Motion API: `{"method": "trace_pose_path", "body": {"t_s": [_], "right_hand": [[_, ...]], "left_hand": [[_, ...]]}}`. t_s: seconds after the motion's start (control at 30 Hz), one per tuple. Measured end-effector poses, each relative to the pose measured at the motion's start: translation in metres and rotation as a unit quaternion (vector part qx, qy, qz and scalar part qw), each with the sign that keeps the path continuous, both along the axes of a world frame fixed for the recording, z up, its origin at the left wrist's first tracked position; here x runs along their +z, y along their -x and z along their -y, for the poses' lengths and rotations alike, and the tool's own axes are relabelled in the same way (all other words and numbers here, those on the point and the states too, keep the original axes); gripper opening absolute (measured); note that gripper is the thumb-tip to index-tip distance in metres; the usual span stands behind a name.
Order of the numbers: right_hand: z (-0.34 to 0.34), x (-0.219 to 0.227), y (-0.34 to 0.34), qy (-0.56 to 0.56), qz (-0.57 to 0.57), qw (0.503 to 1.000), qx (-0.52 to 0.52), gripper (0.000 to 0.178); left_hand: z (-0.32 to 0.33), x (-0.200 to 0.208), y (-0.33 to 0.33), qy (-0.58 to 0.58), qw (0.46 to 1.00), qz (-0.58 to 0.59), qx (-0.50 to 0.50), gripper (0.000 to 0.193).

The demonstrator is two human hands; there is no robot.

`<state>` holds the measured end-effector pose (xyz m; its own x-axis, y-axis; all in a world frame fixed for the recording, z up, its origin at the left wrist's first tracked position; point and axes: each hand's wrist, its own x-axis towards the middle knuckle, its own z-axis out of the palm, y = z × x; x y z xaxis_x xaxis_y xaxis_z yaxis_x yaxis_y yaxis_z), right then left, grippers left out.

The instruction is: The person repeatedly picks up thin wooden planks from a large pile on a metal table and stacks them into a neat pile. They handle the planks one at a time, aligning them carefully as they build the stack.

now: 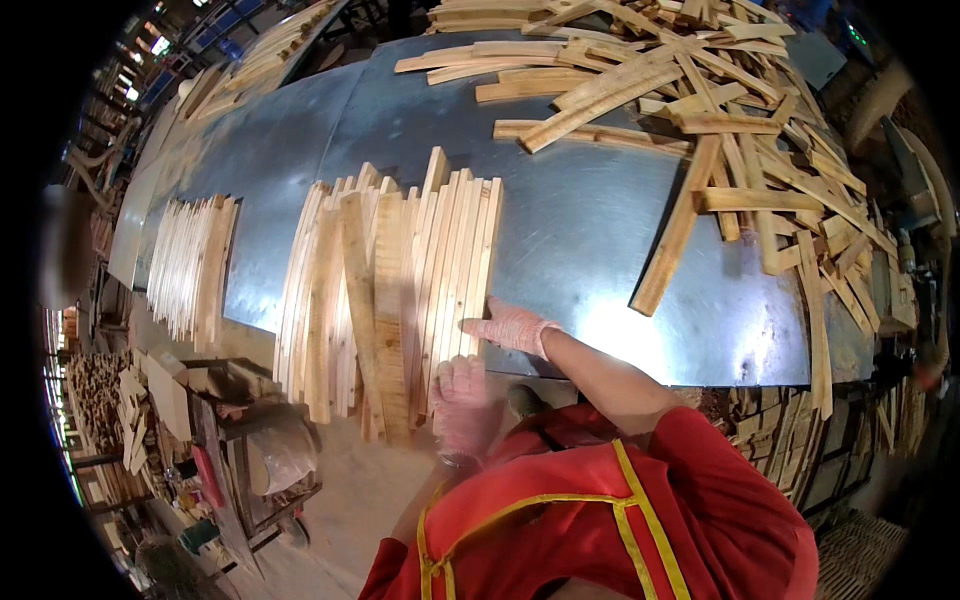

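Note:
A row of narrow wooden strips (455,260) stands side by side near the front edge of the metal table, with the near ends overhanging it. Two flat boards (388,290) lie on top, one slanted across the row. My left hand (466,405), in a pinkish glove and slightly blurred, is spread at the near ends of the right-hand strips. My right hand (512,328), gloved alike, lies along the row's right side near its front, fingers stretched left and touching the outermost strips. Neither hand is closed around a strip.
A smaller row of strips (185,265) lies to the left. A jumbled pile of wood pieces (690,110) covers the far right of the metal table (285,160). Below left stands a wooden cart (235,430); more timber (790,440) is stacked beneath the table's right side.

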<state>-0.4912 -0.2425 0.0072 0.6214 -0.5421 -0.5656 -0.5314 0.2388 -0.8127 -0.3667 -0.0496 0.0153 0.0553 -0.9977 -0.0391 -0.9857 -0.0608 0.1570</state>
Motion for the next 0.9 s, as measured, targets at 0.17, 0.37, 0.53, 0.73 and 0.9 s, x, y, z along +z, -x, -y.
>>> {"method": "trace_pose_path", "body": {"t_s": [0.17, 0.37, 0.53, 0.73, 0.9], "right_hand": [[0.033, 0.022, 0.102, 0.368, -0.183, 0.897, -0.161, 0.071], [0.034, -0.024, 0.203, 0.454, -0.362, 0.786, -0.215, 0.078], [0.011, 0.008, 0.215, 0.375, -0.255, 0.886, -0.094, 0.071], [0.119, 0.012, 0.355, 0.596, -0.353, 0.695, -0.194, 0.062], [0.189, 0.020, 0.420, 0.426, -0.471, 0.767, -0.091, 0.066]], "left_hand": [[0.001, -0.019, -0.023, 0.012, 0.999, 0.050, 0.007, 0.087], [0.065, -0.002, 0.045, -0.008, 0.994, -0.063, -0.090, 0.083], [0.129, -0.025, 0.123, 0.029, 0.981, -0.123, -0.146, 0.075], [0.207, -0.005, 0.211, -0.150, 0.980, -0.058, -0.120, 0.091], [0.218, -0.031, 0.213, -0.126, 0.979, -0.140, -0.076, 0.085]]}}
